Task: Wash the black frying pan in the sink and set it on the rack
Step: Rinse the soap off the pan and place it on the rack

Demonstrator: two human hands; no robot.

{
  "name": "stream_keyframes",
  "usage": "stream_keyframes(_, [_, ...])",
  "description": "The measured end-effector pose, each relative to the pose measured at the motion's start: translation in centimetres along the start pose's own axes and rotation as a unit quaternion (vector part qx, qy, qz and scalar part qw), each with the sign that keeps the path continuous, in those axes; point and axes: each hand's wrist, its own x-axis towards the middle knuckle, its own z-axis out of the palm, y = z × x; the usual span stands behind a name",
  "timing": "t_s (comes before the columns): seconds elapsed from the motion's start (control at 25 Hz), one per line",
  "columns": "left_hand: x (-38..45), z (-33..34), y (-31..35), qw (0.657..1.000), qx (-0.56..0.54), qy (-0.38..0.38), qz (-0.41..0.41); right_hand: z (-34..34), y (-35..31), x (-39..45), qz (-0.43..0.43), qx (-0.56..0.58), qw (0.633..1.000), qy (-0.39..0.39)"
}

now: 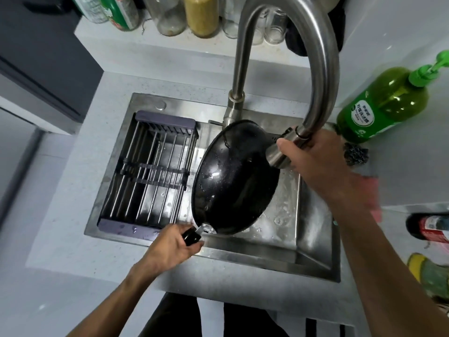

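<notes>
1. Grip on the handle is the first risk. The left hand (170,246), at about 7 o'clock in the view, has its fingers curled round the black handle (192,237) of the black frying pan (235,178). The pan is tilted over the sink (313,229), its far rim up near the tap base at 12 o'clock. Water beads on the pan, so a wet handle could probably twist in the hand and drop the pan into the basin.

2. Spray is the second. The right hand (313,154), at 3 o'clock, grips the faucet head (279,154), with fingers and thumb wrapped round the steel nozzle, which sits touching or just above the pan's upper right edge. Aimed at that steep surface, water would likely bounce out toward the green soap bottle (386,105) and the counter (60,190).

3. Collision is the third. The pan's rim lies just beside the faucet neck (238,100); lifting it without first swinging the nozzle clear could knock them together.

4. Placement comes last. The rack (148,171) spans the sink's left side at 9 o'clock, right next to the pan. Its bars run parallel, so a round wet pan set down off-centre might slide or tip.
</notes>
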Motion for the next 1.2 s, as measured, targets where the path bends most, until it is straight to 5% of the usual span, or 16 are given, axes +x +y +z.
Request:
stream_keyframes(0.56, [-12.4,-7.2,-2.7,0.983,-0.097,0.149,0.035,4.0,-3.4,-3.6,0.030,0.010,0.999,0.013])
stream_keyframes(1.2, [-4.2,-15.7,-6.1,0.978,-0.152,0.134,0.048,7.7,-6.0,-4.4,0.019,0.042,0.997,0.058])
